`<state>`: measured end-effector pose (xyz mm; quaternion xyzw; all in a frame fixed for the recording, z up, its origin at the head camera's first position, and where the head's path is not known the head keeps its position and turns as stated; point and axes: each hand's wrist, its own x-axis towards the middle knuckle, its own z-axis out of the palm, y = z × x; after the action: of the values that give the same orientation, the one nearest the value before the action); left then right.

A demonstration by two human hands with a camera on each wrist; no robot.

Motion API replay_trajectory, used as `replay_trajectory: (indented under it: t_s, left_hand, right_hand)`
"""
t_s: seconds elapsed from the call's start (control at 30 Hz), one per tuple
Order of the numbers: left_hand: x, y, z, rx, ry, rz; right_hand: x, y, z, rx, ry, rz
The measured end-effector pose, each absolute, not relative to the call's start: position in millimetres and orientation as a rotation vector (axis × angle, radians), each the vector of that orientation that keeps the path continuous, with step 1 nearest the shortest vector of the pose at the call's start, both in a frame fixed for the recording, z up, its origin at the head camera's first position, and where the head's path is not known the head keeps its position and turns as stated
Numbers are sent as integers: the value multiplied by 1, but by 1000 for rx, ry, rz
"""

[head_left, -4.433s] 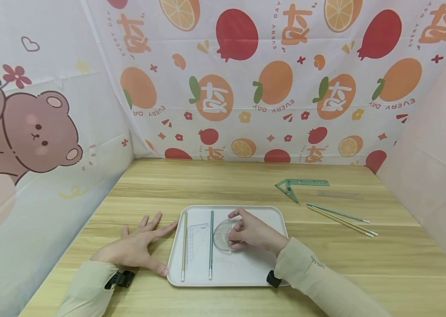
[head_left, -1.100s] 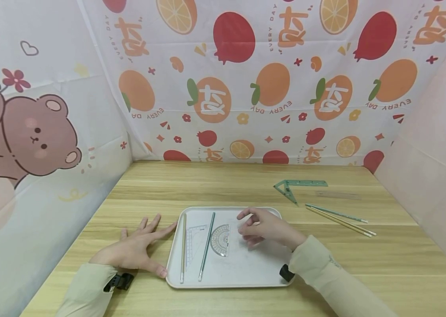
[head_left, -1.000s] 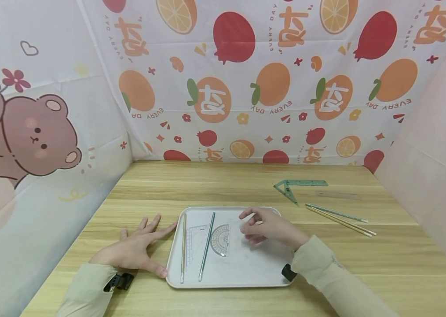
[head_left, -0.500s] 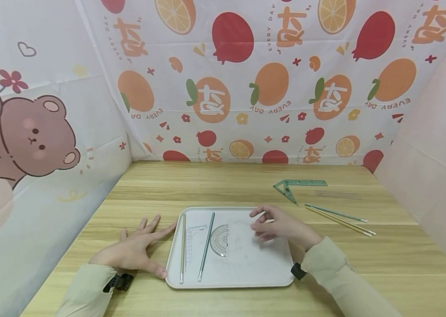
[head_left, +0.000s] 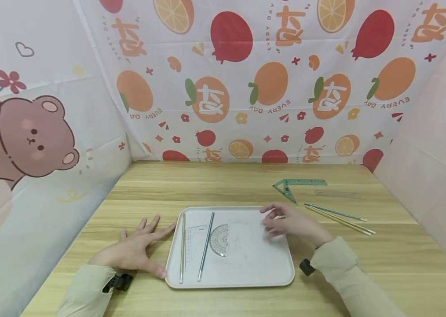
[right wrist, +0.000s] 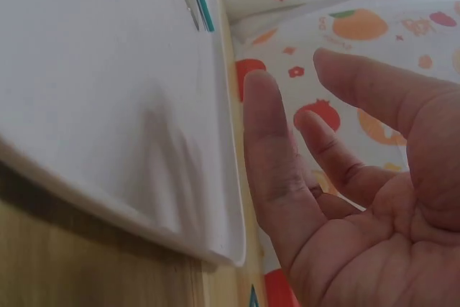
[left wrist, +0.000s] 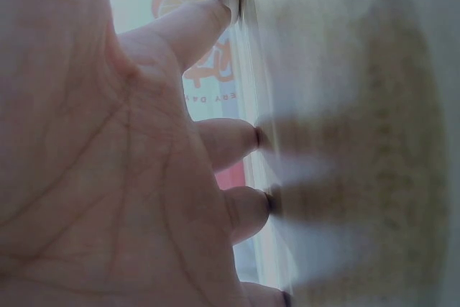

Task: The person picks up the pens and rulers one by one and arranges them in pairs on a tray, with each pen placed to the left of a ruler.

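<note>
The white tray kept its place, with the left hand spread along its left rim, thumb against the rim, gripping nothing. The right hand had drawn back from the tray's middle to its far right corner; the fingers were loosely bent around nothing. The green pencil had gone from nearly straight to slanted, its near end toward the tray's left rim. The protractor, let go, lay just left of the tray's middle, which suggested its placing was done.

The right hand hid the tray's far right corner. In the left wrist view, the palm left only a sliver of the tray showing; the right wrist view cropped the pencil and protractor. Beyond the tray's right side, the clear ruler was faint. Whether the transparent set square in the tray touched the green pencil could not be told.
</note>
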<state>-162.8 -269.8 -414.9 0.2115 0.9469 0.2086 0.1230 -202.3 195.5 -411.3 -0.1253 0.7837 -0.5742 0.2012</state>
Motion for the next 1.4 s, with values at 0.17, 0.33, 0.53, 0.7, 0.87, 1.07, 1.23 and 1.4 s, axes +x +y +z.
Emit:
replay_trajectory:
  t_s: [0.17, 0.33, 0.53, 0.7, 0.87, 1.07, 1.23, 1.4]
  left_hand:
    - [-162, -270, -414, 619, 2763, 607]
    - [-162, -270, -414, 619, 2764, 605]
    - [-162, -270, -414, 618, 2764, 602]
    - [-162, -270, -414, 620, 2771, 597]
    - [-163, -270, -415, 630, 2777, 590]
    - [-165, -271, -417, 632, 2761, 624]
    - [-164, -271, -417, 634, 2751, 643]
    - [-164, -271, -417, 637, 2753, 641]
  right_hand:
    - [-205, 209, -412, -349, 2207, -1609]
    - [-208, 223, -413, -349, 2203, -1621]
    - [-208, 238, -416, -328, 2248, -1620]
    - [-207, 252, -417, -303, 2273, -1628]
    - [-208, 264, -416, -283, 2309, -1600]
    - [-208, 275, -415, -270, 2356, -1563]
    - [-208, 283, -415, -265, 2360, -1580]
    - [-208, 293, -416, -265, 2363, -1589]
